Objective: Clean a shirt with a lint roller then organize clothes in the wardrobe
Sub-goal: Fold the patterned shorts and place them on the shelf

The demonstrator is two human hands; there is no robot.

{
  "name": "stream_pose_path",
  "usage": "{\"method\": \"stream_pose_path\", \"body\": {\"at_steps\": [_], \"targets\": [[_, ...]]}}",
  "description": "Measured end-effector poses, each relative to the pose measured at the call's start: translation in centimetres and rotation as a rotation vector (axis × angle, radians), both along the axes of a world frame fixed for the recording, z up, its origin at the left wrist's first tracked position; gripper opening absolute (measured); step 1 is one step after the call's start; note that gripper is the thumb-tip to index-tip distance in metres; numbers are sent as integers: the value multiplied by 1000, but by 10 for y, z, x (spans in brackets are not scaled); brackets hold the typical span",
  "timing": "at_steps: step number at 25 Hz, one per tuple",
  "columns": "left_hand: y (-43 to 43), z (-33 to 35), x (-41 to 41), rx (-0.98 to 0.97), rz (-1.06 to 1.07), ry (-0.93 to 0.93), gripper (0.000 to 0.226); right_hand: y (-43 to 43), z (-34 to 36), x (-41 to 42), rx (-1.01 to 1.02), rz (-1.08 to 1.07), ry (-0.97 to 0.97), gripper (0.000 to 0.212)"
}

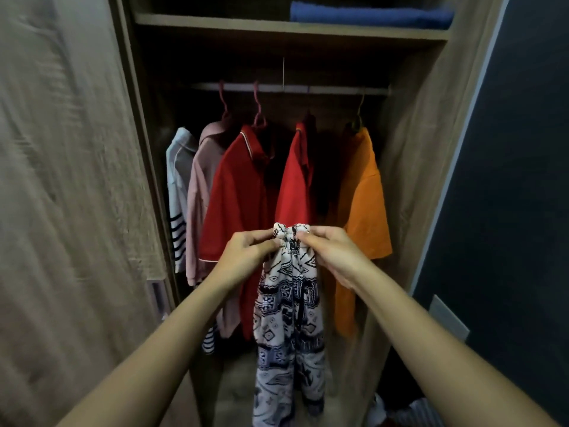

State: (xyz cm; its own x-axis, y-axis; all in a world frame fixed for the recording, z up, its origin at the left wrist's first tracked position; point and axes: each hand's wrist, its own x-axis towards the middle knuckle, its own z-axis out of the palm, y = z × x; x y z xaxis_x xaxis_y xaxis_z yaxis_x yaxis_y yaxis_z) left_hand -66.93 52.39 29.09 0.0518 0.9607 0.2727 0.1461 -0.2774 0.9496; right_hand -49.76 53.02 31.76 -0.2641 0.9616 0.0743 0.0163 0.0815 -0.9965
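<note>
A white garment with a dark blue geometric print [288, 318] hangs down in front of the open wardrobe. My left hand [248, 254] pinches its bunched top edge from the left, and my right hand [331, 252] pinches the same edge from the right, the two close together. Behind it on the rail [289, 88] hang a white striped shirt [177, 192], a pink shirt [201, 192], two red polo shirts [238, 198] [297, 180] and an orange shirt [363, 204]. No lint roller is in view.
The wardrobe door [67, 195] stands open on the left. A folded blue cloth [369, 15] lies on the upper shelf [289, 27]. A dark wall [517, 180] is on the right, and more clothes [409, 411] lie at the bottom right.
</note>
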Motion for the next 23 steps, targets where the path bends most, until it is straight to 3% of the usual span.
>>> {"method": "stream_pose_path", "body": {"at_steps": [4,9,13,16,21,23], "targets": [[3,-8,-8,80,128,106,54,-3,6,-2,-117,112,211,30],[-6,-5,2,192,148,59,26,-5,5,-4,-1,33,136,28],[-9,1,7,167,86,-12,22,-9,5,-2,52,-5,73,24],[-8,2,8,162,57,-51,20,-10,0,1,131,18,37,42],[-14,1,17,175,80,-113,21,-8,-5,-2,305,-113,-53,6],[-18,4,18,169,44,-127,20,-7,-4,-2,376,-173,-156,12]]}}
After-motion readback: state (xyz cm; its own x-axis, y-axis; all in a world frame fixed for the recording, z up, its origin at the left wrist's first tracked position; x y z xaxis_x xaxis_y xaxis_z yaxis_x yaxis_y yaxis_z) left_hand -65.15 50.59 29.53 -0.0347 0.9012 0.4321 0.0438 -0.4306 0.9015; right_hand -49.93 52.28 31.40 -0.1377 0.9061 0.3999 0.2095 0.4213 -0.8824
